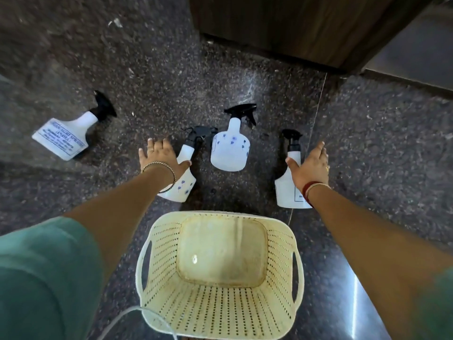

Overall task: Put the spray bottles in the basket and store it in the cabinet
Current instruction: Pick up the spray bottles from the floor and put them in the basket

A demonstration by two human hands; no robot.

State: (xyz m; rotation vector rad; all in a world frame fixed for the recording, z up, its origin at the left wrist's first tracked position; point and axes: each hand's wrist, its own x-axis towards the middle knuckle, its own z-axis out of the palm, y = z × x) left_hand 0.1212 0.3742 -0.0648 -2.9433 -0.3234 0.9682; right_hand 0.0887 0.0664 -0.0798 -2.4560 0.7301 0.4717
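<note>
Head view: left hand (160, 157) and right hand (311, 165) spread wide over spray bottles (231, 148); basket (220, 312) empty.

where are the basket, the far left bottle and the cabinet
basket (157, 244): head view, left perforated wall
far left bottle (61, 138): head view, labelled body
cabinet (282, 23): head view, wooden front panel

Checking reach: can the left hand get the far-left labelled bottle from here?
Probably yes: the left hand is open, and only bare floor lies between it and the labelled bottle.
</note>
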